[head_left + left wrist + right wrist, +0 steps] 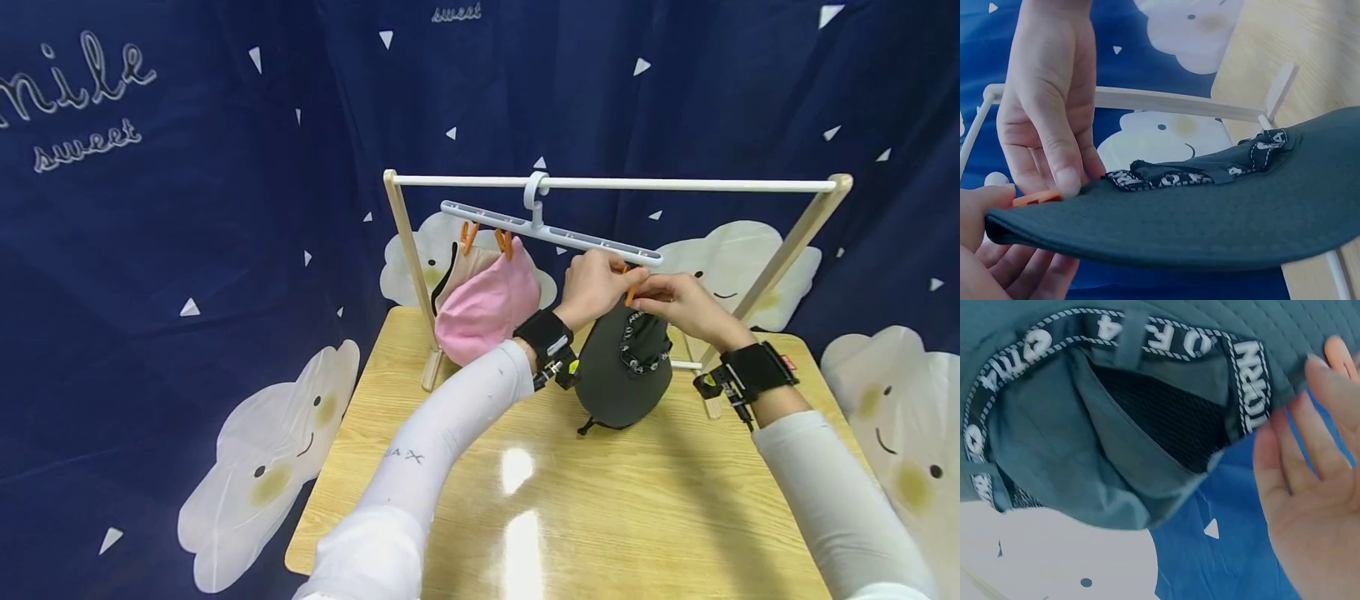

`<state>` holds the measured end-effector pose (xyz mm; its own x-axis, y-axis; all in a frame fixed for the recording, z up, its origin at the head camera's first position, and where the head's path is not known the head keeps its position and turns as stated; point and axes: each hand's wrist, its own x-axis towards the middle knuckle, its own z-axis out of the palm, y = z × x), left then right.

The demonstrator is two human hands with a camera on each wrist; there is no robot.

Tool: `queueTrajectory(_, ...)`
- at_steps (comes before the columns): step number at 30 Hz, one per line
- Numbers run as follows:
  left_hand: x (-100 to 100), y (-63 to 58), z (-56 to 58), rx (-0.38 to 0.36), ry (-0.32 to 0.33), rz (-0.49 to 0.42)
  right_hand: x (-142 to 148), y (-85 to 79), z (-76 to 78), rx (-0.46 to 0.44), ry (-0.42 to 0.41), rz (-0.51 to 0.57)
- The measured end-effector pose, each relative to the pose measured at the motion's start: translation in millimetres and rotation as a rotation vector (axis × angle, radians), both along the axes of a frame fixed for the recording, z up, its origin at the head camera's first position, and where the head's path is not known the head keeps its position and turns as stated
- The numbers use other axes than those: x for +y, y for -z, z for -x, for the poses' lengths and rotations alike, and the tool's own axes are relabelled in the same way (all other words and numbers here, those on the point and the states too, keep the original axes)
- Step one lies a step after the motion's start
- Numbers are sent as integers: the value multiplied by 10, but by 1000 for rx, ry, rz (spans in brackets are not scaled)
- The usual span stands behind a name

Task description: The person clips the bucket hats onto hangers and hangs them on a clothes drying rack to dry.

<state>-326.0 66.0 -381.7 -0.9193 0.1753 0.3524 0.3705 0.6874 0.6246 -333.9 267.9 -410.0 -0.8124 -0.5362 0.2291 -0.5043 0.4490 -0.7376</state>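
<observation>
A dark green-grey brimmed hat (622, 383) hangs with its inside facing out. A black lettered band (1172, 344) runs around its inner edge. At the top of its brim is an orange clothespin (628, 292), under the right end of a white hanger (570, 237). My left hand (596, 287) pinches the clothespin from above, thumb at its end in the left wrist view. My right hand (678, 302) holds the brim edge just below, thumb (1069, 178) in front and fingers behind. A pink hat (487, 304) and a beige hat (465, 262) hang further left from two orange clothespins (506, 243).
The hanger hooks over the white rod (675, 185) of a rack with wooden legs (787, 250). The rack stands on a wooden table (600, 517). Behind it falls a navy curtain (225, 208) with clouds and triangles.
</observation>
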Motion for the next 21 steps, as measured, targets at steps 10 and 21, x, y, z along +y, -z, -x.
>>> queueTrajectory(10,-27,51,-66,-26,-78,-77,-132,213,-132,80,104,111)
queueTrajectory(21,-83,98,-143,-57,-44,-203,-183,154,-291,97,193,66)
